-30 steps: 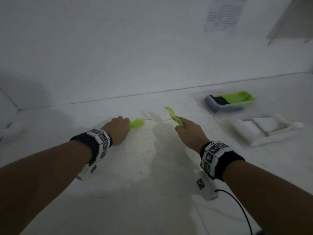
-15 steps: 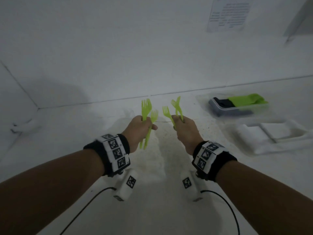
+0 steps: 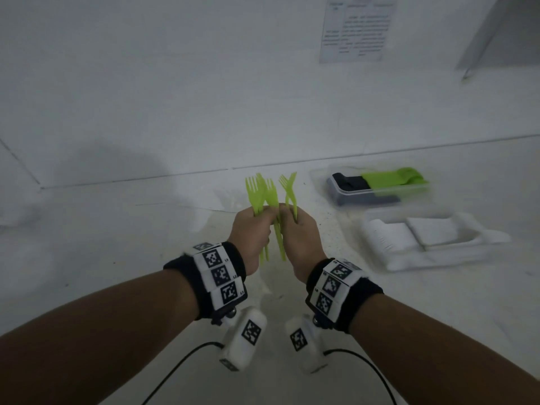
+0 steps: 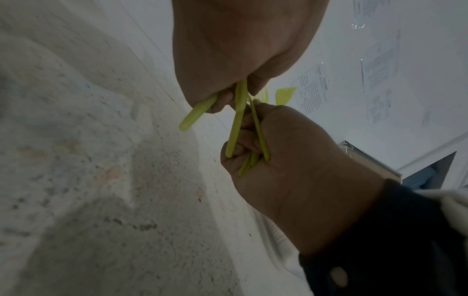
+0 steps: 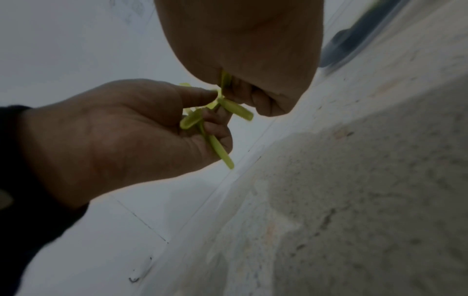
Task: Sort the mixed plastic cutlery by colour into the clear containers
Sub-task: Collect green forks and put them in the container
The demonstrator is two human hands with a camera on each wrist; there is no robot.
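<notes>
Hands closer than half a second ago, knuckles now touching above table [image 3: 122,287]. Left hand [image 3: 251,229] grips green forks [image 3: 261,194]; right hand [image 3: 301,229] grips two more. Clear container [image 3: 377,185] with green cutlery sits to the right.

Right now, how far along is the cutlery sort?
Mostly done, it seems. Done: green cutlery already lies in the far clear container over dark pieces; white cutlery fills the near container. In hand: left hand and right hand both grip green forks, held together. Left: dropping these in with the green.
</notes>
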